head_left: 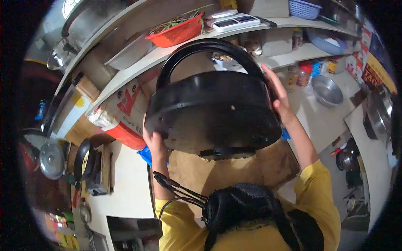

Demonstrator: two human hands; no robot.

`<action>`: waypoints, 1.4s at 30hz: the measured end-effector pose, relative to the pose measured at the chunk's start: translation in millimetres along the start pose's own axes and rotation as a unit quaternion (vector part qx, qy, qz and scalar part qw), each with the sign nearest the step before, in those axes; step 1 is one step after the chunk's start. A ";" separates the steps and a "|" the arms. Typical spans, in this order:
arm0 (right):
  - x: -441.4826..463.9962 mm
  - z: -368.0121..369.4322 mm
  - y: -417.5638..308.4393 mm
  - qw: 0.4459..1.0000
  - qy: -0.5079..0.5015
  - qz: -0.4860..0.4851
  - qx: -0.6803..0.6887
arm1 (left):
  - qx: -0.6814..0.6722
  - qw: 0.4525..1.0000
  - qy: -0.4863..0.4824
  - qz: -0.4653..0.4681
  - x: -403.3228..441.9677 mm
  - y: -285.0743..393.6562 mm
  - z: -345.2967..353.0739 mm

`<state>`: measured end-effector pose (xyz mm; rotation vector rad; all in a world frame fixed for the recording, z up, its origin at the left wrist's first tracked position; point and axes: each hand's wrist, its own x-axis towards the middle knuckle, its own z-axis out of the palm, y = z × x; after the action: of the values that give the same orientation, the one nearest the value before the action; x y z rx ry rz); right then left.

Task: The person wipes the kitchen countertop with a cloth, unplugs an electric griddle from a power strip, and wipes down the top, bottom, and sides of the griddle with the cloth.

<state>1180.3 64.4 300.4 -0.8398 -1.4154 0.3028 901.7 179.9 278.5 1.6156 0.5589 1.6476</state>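
Observation:
A large round black object [213, 108] with a curved black handle fills the middle of the view, lifted and tilted in front of my chest. My left hand [153, 140] grips its left side low down, the thumb on the near face. On its right side my right hand [278, 96] holds the rim, with fingers reaching up near the handle's base. A small light speck shows on the dark face. Below it is a brown surface [188, 169], partly hidden by the object. The inside of the black object cannot be seen.
Shelves behind hold a red basket [178, 32], a white scale [235, 22] and a blue basket [305, 9]. A metal bowl [327, 90] and a red-lidded jar [304, 74] stand at right. A pan [85, 161] is at left. A black bag [240, 205] hangs at my chest.

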 end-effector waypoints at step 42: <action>-233.9 137.5 -114.9 0.927 -0.002 -0.195 -0.321 | -0.063 0.870 0.074 -0.484 -242.0 35.9 -181.9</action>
<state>976.8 -120.6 194.6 -1.0461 -1.6705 -0.4939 698.3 9.0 128.9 0.8420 1.0920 0.9940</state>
